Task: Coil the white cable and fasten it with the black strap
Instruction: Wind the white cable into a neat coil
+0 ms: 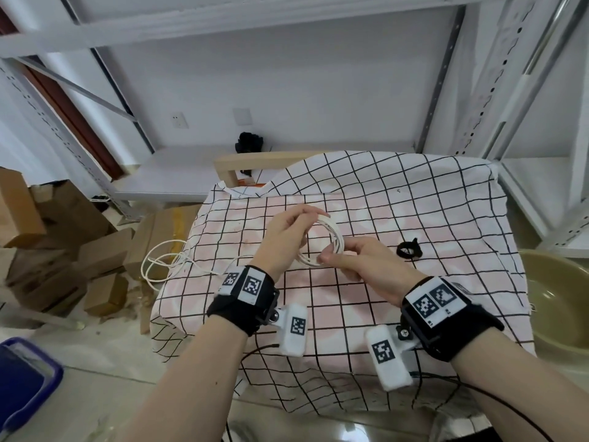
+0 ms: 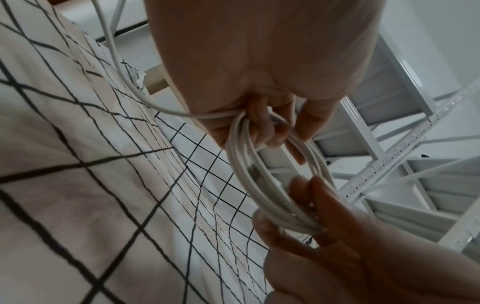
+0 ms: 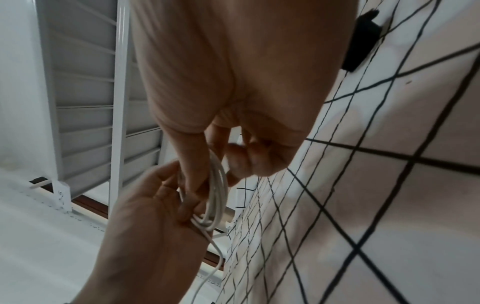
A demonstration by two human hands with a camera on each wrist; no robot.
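Note:
A white cable [image 1: 336,240] is wound into a small ring of several loops above the checked cloth [image 1: 398,202]. My left hand [image 1: 288,232] grips the ring's far-left side, fingers curled through the loops [image 2: 262,127]. At the near-right side my right hand [image 1: 347,258] pinches the coil [image 3: 217,185] between thumb and fingers. The uncoiled tail [image 1: 165,260] runs from the left hand off the table's left edge and hangs in loose loops. The black strap [image 1: 408,248] lies curled on the cloth right of my right hand, also seen in the right wrist view [image 3: 363,41].
Cardboard boxes [image 1: 57,237] are piled on the floor at left. A beige basin [image 1: 561,301] sits right of the table. White metal shelving [image 1: 541,90] stands behind and to the right. A wooden chair back [image 1: 255,162] shows beyond the cloth. A blue bin [image 1: 22,381] is at lower left.

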